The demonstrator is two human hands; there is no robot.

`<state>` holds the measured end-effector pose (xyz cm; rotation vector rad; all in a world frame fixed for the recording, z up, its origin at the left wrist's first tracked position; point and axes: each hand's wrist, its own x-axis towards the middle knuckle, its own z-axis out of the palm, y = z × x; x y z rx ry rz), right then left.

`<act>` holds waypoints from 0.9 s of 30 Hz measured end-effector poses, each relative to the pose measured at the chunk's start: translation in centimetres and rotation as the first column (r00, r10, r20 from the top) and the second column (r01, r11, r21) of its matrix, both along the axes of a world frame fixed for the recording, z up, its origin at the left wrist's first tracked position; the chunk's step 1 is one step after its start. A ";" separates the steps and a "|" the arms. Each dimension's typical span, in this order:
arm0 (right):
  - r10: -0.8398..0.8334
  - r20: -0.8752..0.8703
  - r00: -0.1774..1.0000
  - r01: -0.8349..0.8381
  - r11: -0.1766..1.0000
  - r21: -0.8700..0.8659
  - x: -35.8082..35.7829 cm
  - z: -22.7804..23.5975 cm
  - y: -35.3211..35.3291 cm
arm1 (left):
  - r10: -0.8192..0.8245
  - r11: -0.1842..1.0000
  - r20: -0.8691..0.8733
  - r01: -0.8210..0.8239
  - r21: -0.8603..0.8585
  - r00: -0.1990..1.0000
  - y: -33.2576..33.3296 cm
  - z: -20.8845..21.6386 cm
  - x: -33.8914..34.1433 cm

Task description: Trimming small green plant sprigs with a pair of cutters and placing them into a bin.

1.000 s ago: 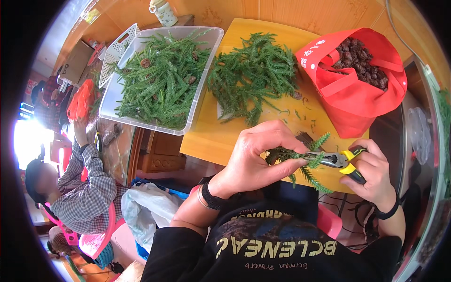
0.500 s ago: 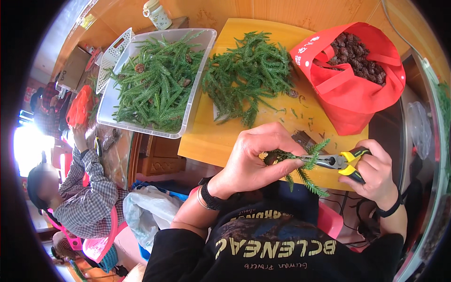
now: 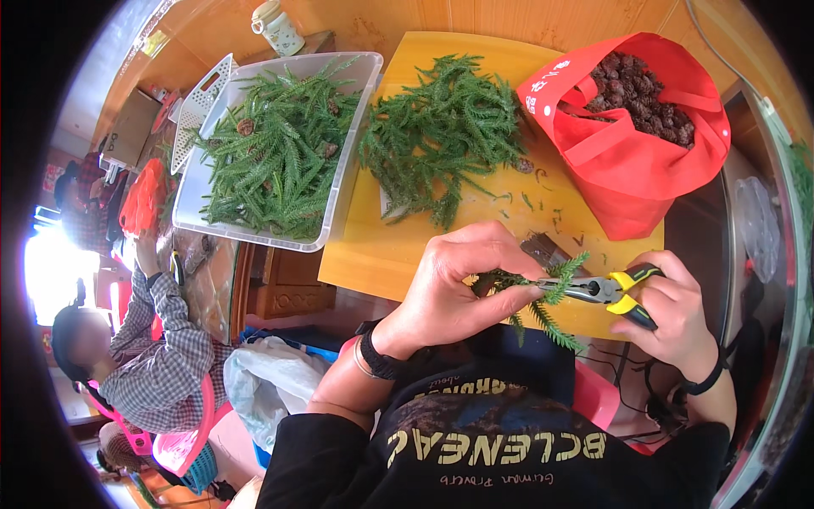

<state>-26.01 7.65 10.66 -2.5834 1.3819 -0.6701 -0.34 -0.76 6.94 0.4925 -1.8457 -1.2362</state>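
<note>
My left hand (image 3: pixel 475 288) pinches a small green pine sprig (image 3: pixel 553 319) between thumb and fingers, above the near edge of the yellow table (image 3: pixel 381 263). Yellow-and-black pliers (image 3: pixel 604 290) are gripped by my right hand (image 3: pixel 678 310). Their metal jaws reach to the sprig right at my left fingertips; exactly what they bite on is too small to tell. Beyond my hands lies a loose pile of green sprigs (image 3: pixel 441 136). A clear plastic bin (image 3: pixel 254 236) to its left holds many more sprigs with a few pine cones among them.
A red fabric bag (image 3: pixel 632 199) full of brown pine cones (image 3: pixel 636 97) stands at the table's right. Behind the bin are a white perforated basket (image 3: pixel 199 110) and a pale lidded bottle (image 3: pixel 278 30). Far left, a person in a checked shirt (image 3: pixel 165 360) sits working. A whitish plastic bag (image 3: pixel 275 382) hangs below.
The view has shifted very slightly. Both hands keep the same hold on the sprig and pliers, with hardly any movement.
</note>
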 end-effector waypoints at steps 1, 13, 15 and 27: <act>0.001 0.000 1.000 -0.001 1.000 -0.001 0.0 -0.1 0.0 | 0.001 1.000 0.000 -0.001 -0.001 1.000 0.0 0.1 -0.1; -0.001 -0.014 1.000 0.001 1.000 -0.027 0.1 -0.3 -0.1 | -0.013 1.000 0.023 0.013 -0.004 1.000 0.3 0.2 0.0; 0.007 -0.042 0.999 -0.010 0.998 -0.060 -0.1 -0.2 0.0 | -0.027 0.999 0.045 0.025 0.043 0.999 0.4 0.5 0.0; -0.028 -0.054 0.998 0.022 0.994 -0.107 0.1 -0.5 -0.3 | 0.133 0.972 0.115 -0.106 -0.212 0.984 0.6 0.8 0.2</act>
